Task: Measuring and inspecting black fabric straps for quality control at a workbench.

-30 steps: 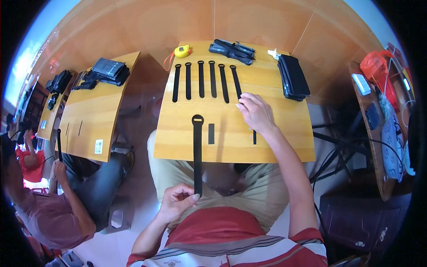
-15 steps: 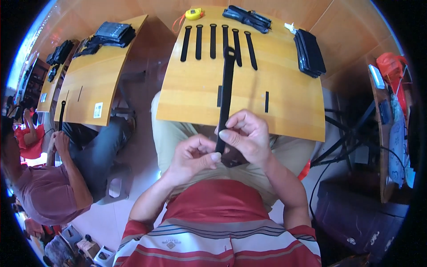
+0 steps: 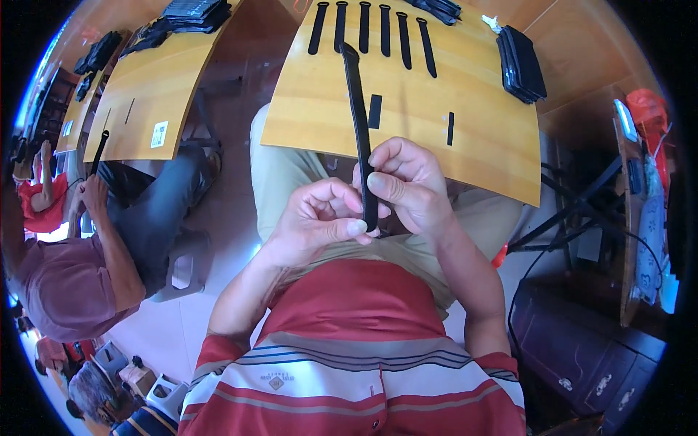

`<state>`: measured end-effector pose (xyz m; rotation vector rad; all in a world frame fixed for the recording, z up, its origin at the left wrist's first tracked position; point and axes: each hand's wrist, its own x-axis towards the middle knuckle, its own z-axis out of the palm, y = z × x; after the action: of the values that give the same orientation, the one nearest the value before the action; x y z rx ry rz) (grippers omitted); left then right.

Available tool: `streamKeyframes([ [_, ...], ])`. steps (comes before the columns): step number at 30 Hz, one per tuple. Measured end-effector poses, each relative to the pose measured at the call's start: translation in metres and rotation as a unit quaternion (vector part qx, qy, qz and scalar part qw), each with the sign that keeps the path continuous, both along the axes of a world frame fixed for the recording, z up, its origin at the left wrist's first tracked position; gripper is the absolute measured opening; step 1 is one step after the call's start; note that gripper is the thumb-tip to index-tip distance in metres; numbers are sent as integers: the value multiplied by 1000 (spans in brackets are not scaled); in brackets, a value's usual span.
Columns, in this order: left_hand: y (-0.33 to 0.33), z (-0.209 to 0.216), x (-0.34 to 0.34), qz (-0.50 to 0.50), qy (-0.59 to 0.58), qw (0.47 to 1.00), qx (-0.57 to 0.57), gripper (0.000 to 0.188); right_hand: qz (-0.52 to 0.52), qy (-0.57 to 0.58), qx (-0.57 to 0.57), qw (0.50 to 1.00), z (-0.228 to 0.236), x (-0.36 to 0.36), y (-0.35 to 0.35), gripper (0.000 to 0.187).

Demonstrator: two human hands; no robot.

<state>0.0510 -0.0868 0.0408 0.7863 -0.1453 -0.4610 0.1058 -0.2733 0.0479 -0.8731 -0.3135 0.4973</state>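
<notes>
A long black strap (image 3: 355,94), with a buckle-like loop at its far end, stands up from my hands above the near edge of the wooden table (image 3: 313,120). My left hand (image 3: 313,218) pinches the strap's lower tip between thumb and fingers. Just above that, my right hand (image 3: 413,190) is closed on the strap's right side, its thumb pressed against the band. Several similar black straps (image 3: 385,33) lie side by side at the far part of the table, loop ends away from me.
A dark rectangular strip (image 3: 375,111) and a narrower one (image 3: 451,129) mark the tabletop. A stack of black straps (image 3: 522,65) lies at the right edge, a black bundle (image 3: 436,9) at the back. Left, a co-worker (image 3: 80,283) sits at another table (image 3: 145,94).
The view has shifted, so the table sits higher and the yellow tape measure is out of sight. The strap's loop end now leans left instead of right. Both hands keep their grip.
</notes>
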Motion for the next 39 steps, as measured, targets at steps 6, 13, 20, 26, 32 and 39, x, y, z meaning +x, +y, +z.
streamKeyframes([
  [6,3,2,-4,-5,4,1000,-7,19,25,6,16,1000,-2,2,1,18],
  [13,3,9,-4,-28,22,999,-16,16,15,24,22,999,-1,-2,5,20],
  [20,0,3,-4,-16,2,1000,3,19,32,34,30,998,-1,-1,2,22],
  [26,2,9,-2,-35,39,999,-7,15,10,29,26,999,-4,-1,3,21],
  [32,-1,-1,-3,-13,17,1000,-3,19,28,24,62,997,-10,0,1,16],
  [39,-3,-2,-4,-6,28,1000,0,19,6,21,35,999,-13,-2,1,16],
])
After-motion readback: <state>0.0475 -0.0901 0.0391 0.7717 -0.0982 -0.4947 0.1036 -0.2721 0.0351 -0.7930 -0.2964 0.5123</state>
